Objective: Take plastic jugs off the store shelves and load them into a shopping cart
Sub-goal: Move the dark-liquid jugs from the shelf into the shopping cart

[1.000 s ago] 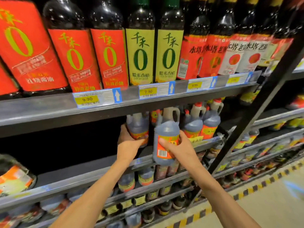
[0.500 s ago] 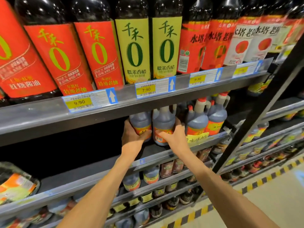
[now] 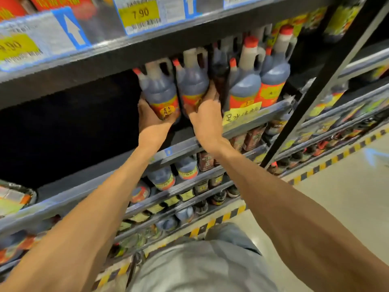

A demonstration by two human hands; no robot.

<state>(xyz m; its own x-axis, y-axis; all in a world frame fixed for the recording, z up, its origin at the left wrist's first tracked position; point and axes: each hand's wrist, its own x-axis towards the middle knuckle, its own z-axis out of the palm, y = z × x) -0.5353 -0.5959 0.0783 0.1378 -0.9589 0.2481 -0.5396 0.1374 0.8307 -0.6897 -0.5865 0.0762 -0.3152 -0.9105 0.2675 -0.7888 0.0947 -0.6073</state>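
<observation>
Several dark plastic jugs with red caps, handles and red-orange labels stand on a middle shelf [image 3: 242,131]. My left hand [image 3: 150,118] cups the lower body of the leftmost jug [image 3: 161,91]. My right hand [image 3: 205,114] wraps the lower right side of the jug next to it [image 3: 194,83], fingers reaching behind it. Both jugs sit on the shelf, side by side and touching. Two more jugs [image 3: 246,85] stand to the right, behind a yellow handwritten tag [image 3: 242,114]. No shopping cart is in view.
The upper shelf's edge [image 3: 147,49] with price tags hangs just above the jug tops. A black diagonal upright [image 3: 315,89] crosses at the right. Lower shelves hold small bottles and jugs [image 3: 187,169]. A yellow-black floor stripe [image 3: 328,165] runs along the shelving. The shelf left of the jugs is dark.
The right hand's jug went from held out in front of the shelf back onto it beside the left jug. The view has dropped and moved closer; both hands stay on the jugs.
</observation>
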